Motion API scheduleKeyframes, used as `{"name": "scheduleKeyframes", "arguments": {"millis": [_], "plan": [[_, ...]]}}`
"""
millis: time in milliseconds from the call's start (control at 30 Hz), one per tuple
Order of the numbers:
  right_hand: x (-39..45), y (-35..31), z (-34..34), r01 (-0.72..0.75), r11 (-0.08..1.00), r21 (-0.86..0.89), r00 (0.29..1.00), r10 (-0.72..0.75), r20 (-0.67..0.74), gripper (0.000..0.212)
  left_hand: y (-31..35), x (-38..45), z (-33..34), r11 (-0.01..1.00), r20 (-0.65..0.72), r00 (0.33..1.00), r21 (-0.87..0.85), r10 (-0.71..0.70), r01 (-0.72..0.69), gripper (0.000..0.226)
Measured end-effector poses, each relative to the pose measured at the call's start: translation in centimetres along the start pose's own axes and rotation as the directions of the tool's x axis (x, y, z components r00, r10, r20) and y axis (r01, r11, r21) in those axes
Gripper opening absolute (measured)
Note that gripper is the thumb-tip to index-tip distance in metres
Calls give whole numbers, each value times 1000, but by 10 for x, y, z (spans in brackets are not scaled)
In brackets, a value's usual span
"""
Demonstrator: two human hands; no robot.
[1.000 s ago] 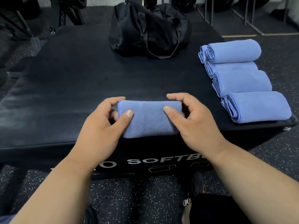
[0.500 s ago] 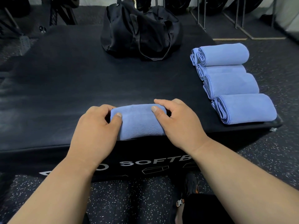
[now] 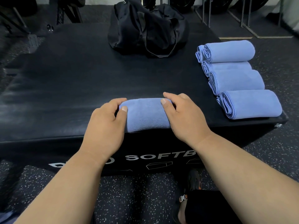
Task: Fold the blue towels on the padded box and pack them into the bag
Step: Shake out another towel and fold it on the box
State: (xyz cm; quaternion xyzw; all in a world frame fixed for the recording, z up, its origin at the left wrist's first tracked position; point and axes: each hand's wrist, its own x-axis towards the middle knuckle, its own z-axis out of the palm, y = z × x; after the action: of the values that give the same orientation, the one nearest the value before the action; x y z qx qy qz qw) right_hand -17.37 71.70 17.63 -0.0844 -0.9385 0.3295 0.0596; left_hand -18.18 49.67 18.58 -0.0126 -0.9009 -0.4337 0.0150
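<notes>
Blue towel (image 3: 145,116), long axis lying left-right at padded box (image 3: 64,88) near edge: left hand (image 3: 105,125) and right hand (image 3: 182,115) gripping opposite ends, fingers curling closed over it.

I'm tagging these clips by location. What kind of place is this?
Most likely a gym. The towels sit on a black padded box printed "SOFTB...", the floor is speckled rubber, and metal rack legs and dark round shapes, perhaps weight plates, stand behind.

1. The left hand (image 3: 105,125) and right hand (image 3: 184,117) are covering both ends of the blue towel (image 3: 145,115).
2. Behind the towel, the bag (image 3: 145,28) is running off the top edge.
3. The right forearm is blocking part of the padded box (image 3: 72,81) lettering.
</notes>
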Motion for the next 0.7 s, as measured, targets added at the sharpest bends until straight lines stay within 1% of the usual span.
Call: {"name": "scheduleKeyframes", "arguments": {"millis": [233,400,500,567,700], "plan": [[5,-9,-5,-55,989,-136,993,69,98,40,-4,2,-8,998,20,1000,55,-16,15,28],[4,-10,-3,-58,986,-156,993,74,95,37,-4,-6,-9,999,1,1000,49,-16,16,33],[-2,-9,-5,-31,995,-100,996,39,81,33,-1,-10,-10,999,-18,999,-15,-45,45,33],[-5,-8,-7,1,999,-41,998,2,67,32,1,-11,-9,995,-4,998,-80,-68,67,32],[-9,-1,-15,29,989,144,997,-38,63,31,8,-11,-7,969,35,992,-216,-117,122,28]]}}
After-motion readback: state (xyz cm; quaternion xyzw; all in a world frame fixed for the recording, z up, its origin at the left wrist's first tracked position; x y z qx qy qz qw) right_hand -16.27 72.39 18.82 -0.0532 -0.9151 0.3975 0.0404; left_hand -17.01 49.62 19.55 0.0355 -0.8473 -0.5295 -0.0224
